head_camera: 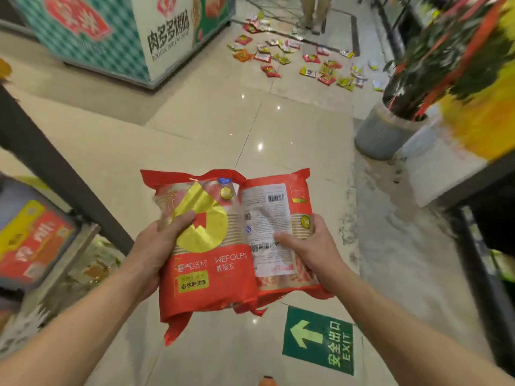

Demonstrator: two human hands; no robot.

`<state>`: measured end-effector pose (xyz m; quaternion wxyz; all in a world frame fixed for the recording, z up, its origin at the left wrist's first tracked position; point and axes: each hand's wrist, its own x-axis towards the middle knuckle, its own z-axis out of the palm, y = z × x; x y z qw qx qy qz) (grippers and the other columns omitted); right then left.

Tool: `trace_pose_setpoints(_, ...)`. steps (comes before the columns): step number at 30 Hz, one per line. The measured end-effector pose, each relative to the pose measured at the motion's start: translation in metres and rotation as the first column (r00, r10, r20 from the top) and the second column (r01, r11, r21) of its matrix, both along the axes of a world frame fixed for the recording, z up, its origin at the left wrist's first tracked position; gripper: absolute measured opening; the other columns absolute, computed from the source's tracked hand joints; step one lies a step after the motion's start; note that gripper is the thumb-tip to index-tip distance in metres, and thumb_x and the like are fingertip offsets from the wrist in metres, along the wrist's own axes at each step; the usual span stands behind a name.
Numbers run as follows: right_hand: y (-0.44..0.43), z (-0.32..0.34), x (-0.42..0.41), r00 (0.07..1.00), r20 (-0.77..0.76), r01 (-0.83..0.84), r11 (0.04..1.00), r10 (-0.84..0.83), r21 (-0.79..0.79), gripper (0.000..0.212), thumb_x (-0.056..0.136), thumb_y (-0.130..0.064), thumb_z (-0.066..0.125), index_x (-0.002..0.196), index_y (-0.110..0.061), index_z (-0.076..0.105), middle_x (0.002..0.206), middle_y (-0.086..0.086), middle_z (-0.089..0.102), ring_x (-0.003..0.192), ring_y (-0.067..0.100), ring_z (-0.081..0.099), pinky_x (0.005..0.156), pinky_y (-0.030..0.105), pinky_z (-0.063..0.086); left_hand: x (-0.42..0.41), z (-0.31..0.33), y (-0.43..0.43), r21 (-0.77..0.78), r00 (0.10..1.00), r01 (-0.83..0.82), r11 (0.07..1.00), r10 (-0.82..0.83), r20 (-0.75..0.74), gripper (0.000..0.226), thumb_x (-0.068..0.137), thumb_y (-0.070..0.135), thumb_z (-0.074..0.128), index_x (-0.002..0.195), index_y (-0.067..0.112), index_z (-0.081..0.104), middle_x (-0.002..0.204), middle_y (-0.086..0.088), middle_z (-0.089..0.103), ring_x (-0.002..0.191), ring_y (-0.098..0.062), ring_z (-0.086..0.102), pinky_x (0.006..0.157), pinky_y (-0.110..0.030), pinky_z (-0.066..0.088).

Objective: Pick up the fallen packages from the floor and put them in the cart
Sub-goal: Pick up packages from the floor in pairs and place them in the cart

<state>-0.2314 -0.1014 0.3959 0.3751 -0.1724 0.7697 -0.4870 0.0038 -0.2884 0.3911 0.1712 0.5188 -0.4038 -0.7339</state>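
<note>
While both arms reach out in front of the person, each hand carries one red pack of paper cups, the two packs pressed side by side so neither slips. The left hand (164,240) has its thumb across the front of the left pack (206,246), fingers wrapped behind. The right hand (309,246) clamps the right pack (278,232) the same way, label side up. Held low and level like that, they look ready to be carried off, though no cart is plainly in view. Up at twelve to one o'clock, many small fallen packets (292,57) lie scattered on the tiled floor (223,121), near someone's legs (313,15). At two o'clock stands a potted plant (390,129).
</note>
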Motion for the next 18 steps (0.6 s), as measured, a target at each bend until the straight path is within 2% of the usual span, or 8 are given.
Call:
trace_pose_setpoints(2, 0.013, 0.079, 0.002, 1.000, -0.007, -0.011, 0.999, 0.011, -0.036, 0.073, 0.083, -0.015, 0.094, 0.140, -0.020, 0.048, 0.116, 0.002, 0.078, 0.086, 0.014, 0.082, 0.063, 0.024, 0.064, -0.003, 0.086, 0.008, -0.031, 0.999, 0.025, 0.999, -0.026, -0.026, 0.078, 0.063, 0.054, 0.094, 0.127, 0.018, 0.069, 0.098, -0.015, 0.085, 0.078, -0.035, 0.083, 0.085, -0.054, 0.065)
trace_pose_setpoints(5, 0.031, 0.191, 0.002, 1.000, -0.012, 0.005, 0.995, -0.006, -0.100, 0.073, 0.082, -0.011, 0.093, 0.140, -0.018, 0.049, 0.114, 0.002, 0.079, 0.087, 0.015, 0.083, 0.064, 0.026, 0.064, -0.006, 0.207, 0.019, -0.093, 0.997, 0.066, 0.993, -0.070, -0.041, 0.119, 0.026, 0.066, 0.103, 0.129, 0.017, 0.068, 0.102, -0.016, 0.084, 0.082, -0.036, 0.083, 0.079, -0.052, 0.066)
trace_pose_setpoints(8, 0.048, 0.287, 0.007, 0.997, -0.070, 0.024, 0.989, -0.034, -0.149, 0.074, 0.080, -0.012, 0.095, 0.139, -0.016, 0.051, 0.114, 0.003, 0.079, 0.087, 0.015, 0.082, 0.064, 0.025, 0.064, -0.002, 0.308, 0.034, -0.146, 0.983, 0.155, 0.977, -0.167, -0.077, 0.094, 0.054, 0.058, 0.098, 0.132, 0.014, 0.068, 0.108, -0.017, 0.084, 0.093, -0.039, 0.082, 0.084, -0.053, 0.066)
trace_pose_setpoints(9, 0.055, 0.315, 0.011, 0.995, -0.084, 0.033, 0.987, -0.047, -0.160, 0.075, 0.080, -0.013, 0.096, 0.139, -0.016, 0.051, 0.114, 0.003, 0.079, 0.087, 0.015, 0.082, 0.065, 0.026, 0.065, 0.001, 0.336, 0.040, -0.174, 0.974, 0.192, 0.966, -0.209, -0.083, 0.093, 0.057, 0.056, 0.100, 0.133, 0.013, 0.068, 0.110, -0.017, 0.083, 0.096, -0.040, 0.082, 0.083, -0.051, 0.066)
trace_pose_setpoints(11, 0.070, 0.361, 0.021, 0.991, -0.108, 0.053, 0.982, -0.073, -0.179, 0.075, 0.079, -0.017, 0.097, 0.138, -0.018, 0.052, 0.115, 0.002, 0.079, 0.087, 0.016, 0.083, 0.068, 0.032, 0.067, 0.007, 0.383, 0.049, -0.241, 0.952, 0.267, 0.933, -0.294, -0.083, 0.103, 0.048, 0.051, 0.105, 0.135, 0.010, 0.067, 0.114, -0.019, 0.082, 0.098, -0.041, 0.081, 0.080, -0.049, 0.067)
trace_pose_setpoints(12, 0.078, 0.380, 0.027, 0.990, -0.115, 0.061, 0.980, -0.084, -0.190, 0.074, 0.078, -0.018, 0.097, 0.138, -0.019, 0.053, 0.115, 0.002, 0.080, 0.088, 0.017, 0.083, 0.071, 0.036, 0.068, 0.012, 0.403, 0.053, -0.271, 0.939, 0.299, 0.915, -0.332, -0.087, 0.099, 0.051, 0.047, 0.105, 0.135, 0.010, 0.067, 0.115, -0.019, 0.082, 0.097, -0.041, 0.081, 0.081, -0.050, 0.067)
trace_pose_setpoints(15, 0.102, 0.427, 0.051, 0.980, -0.133, 0.110, 0.962, -0.146, -0.249, 0.070, 0.077, -0.018, 0.098, 0.133, -0.022, 0.056, 0.112, 0.002, 0.081, 0.088, 0.019, 0.083, 0.074, 0.040, 0.068, 0.025, 0.446, 0.063, -0.348, 0.921, 0.317, 0.882, -0.375, -0.110, 0.056, 0.084, 0.027, 0.090, 0.133, 0.010, 0.067, 0.112, -0.020, 0.082, 0.093, -0.042, 0.081, 0.086, -0.057, 0.067)
trace_pose_setpoints(18, 0.127, 0.464, 0.085, 0.964, -0.123, 0.190, 0.934, -0.236, -0.302, 0.067, 0.077, -0.016, 0.098, 0.131, -0.021, 0.058, 0.112, 0.004, 0.082, 0.090, 0.023, 0.083, 0.073, 0.039, 0.068, 0.037, 0.482, 0.072, -0.373, 0.905, 0.323, 0.870, -0.400, -0.149, 0.043, 0.093, 0.020, 0.081, 0.133, 0.009, 0.068, 0.111, -0.020, 0.082, 0.086, -0.037, 0.082, 0.073, -0.048, 0.069)
